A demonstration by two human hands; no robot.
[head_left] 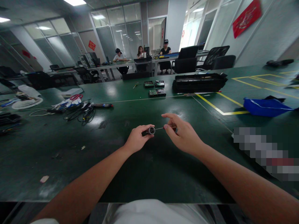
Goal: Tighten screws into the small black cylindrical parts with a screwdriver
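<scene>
Thumb and fingers of my left hand (135,139) grip a small dark cylinder-shaped part (151,130), its round silver-rimmed end turned towards me and to the right. My right hand (184,132) is closed on a screwdriver (159,128), with the index finger stretched out above it. The screwdriver's thin metal shaft points left, and its tip is at the rim of the cylinder part; whether it goes inside is too small to tell. Most of the handle is hidden in my palm. Both hands are just above the green tabletop (149,174).
Beyond my hands lie several circuit-board-bearing drives (157,92) and a long black plastic unit (199,83). Tangled cables (86,113) and a red-handled tool (76,97) are at left. A blue bin (267,108) stands at right. People sit at far desks.
</scene>
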